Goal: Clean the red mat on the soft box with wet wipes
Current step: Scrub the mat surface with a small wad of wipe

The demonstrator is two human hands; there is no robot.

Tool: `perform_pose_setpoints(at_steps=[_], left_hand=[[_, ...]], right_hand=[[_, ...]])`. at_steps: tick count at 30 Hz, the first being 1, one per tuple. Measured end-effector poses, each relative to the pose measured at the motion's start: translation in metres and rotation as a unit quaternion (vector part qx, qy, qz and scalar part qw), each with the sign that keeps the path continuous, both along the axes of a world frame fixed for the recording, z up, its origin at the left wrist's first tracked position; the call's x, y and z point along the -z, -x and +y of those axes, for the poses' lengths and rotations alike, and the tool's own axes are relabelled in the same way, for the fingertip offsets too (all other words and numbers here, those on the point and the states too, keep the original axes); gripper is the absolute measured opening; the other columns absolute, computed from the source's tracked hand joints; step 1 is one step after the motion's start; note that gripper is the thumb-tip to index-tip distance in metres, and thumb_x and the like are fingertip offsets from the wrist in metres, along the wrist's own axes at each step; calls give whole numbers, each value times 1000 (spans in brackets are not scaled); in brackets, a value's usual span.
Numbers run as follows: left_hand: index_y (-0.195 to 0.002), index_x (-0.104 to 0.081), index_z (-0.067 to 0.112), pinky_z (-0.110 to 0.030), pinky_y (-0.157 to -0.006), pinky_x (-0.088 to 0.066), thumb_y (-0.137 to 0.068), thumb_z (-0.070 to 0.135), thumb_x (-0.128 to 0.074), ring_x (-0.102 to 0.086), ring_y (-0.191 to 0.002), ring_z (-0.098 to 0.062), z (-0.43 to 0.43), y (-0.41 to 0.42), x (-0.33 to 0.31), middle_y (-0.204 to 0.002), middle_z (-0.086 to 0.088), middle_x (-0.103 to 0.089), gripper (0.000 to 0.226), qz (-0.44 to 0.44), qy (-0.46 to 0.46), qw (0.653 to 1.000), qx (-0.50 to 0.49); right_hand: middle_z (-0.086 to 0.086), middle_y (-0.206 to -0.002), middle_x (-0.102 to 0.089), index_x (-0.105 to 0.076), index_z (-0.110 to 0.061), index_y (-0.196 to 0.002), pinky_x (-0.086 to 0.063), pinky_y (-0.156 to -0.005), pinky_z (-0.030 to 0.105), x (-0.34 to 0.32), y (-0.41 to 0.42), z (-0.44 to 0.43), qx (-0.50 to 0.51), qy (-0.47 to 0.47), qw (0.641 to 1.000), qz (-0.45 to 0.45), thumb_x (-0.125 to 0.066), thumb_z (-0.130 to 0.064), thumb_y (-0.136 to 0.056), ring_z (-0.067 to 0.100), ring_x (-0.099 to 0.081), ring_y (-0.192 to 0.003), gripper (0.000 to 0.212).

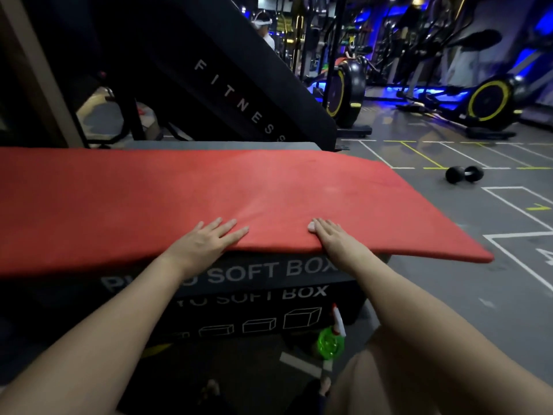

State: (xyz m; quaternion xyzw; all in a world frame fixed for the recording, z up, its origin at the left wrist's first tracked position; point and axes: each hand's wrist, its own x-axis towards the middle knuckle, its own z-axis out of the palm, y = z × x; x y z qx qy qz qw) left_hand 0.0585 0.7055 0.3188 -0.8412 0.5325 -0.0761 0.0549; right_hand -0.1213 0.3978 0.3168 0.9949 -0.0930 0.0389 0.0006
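on red mat (179, 190) | left hand (206, 244) flat, fingers spread | right hand (332, 238) pressing wipe (311, 226) | box (269, 283) reads "soft box"

Head-worn view, forward-down, close over mat (209, 190)

I see a dim gym with a grey floor (449, 289) marked in white and yellow lines. Blue light glows along the far wall behind exercise bikes (490, 103) with yellow-rimmed wheels. A black dumbbell (464, 174) lies on the floor, and a black slanted panel (239, 94) reads FITNESS.
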Motion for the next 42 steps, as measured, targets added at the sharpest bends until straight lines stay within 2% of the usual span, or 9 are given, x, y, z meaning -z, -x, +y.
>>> perform_pose_setpoints(at_steps=[8, 15, 19, 23, 26, 29, 33, 39, 42], left_hand=[[-151, -47, 19, -58, -88, -57, -63, -22, -74, -63, -120, -46, 130, -19, 8, -139, -21, -61, 101, -59, 29, 993, -101], [-156, -38, 30, -54, -104, -49, -77, -17, -70, -54, -134, -40, 197, -35, 8, -149, -15, -54, 98, -18, 53, 983, -175], [-160, -21, 37, -50, -123, -23, -100, 12, -57, -23, -155, -30, 192, -27, 11, -167, -5, -25, 74, 83, 30, 970, -226], [-160, -19, 43, -50, -124, -20, -98, 62, -50, -16, -156, -28, 177, -16, -5, -170, 0, -17, 72, 128, -6, 963, -237], [-156, -30, 46, -46, -125, -21, -97, 68, -41, -22, -155, -27, 156, -10, -14, -168, 3, -24, 64, 168, 21, 957, -237], [-154, -36, 45, -37, -124, -20, -102, 62, -40, -29, -152, -24, 136, -5, -20, -166, 3, -30, 56, 188, 37, 956, -220], [-155, -35, 44, -35, -123, -25, -103, 57, -45, -33, -150, -17, 121, -4, -29, -166, 5, -29, 55, 177, 33, 962, -203], [-156, -35, 42, -34, -118, -31, -102, 52, -49, -35, -149, -18, 95, -26, -49, -166, 6, -30, 57, 129, 16, 968, -215], [-155, -37, 41, -39, -119, -33, -102, 53, -47, -36, -149, -18, 69, -43, -45, -165, 6, -32, 56, 124, 39, 965, -227]], right_hand=[[19, -162, -12, -11, -4, -155, -11, -122, 39, 3, -46, 117, -115, 13, 993, -22, -36, 8, -95, 33, -13, -150, 66], [23, -159, -18, -14, 2, -153, -15, -121, 42, 10, -90, 173, -167, 17, 985, -26, -44, 8, -89, 37, -19, -147, 71], [21, -159, -17, -12, 1, -153, -12, -121, 41, 7, -90, 175, -172, -13, 985, 5, -53, 0, -87, 37, -16, -147, 77], [15, -162, -15, -15, -4, -154, -8, -122, 33, -8, -79, 169, -178, -98, 978, 51, -62, -50, -89, 29, -11, -150, 92], [16, -155, -32, -36, -7, -148, -12, -118, 27, -5, -75, 170, -162, -132, 978, 3, -45, -42, -102, 28, -23, -147, 59], [9, -139, -52, -60, -13, -130, -32, -111, 33, -3, -71, 160, -166, -144, 975, -38, -43, -22, -103, 30, -43, -131, 33], [4, -102, -56, -76, -18, -102, -46, -90, 38, -7, -60, 143, -148, -149, 974, -89, -54, -24, -97, 26, -49, -99, 23], [8, -80, -69, -77, -24, -89, -52, -68, 32, -28, -39, 128, -88, -228, 969, -27, -58, -61, -88, 24, -66, -72, 42], [-2, -85, -73, -75, -28, -92, -52, -69, 27, -28, -38, 117, -81, -262, 962, -21, -65, -51, -84, 13, -68, -77, 26]])
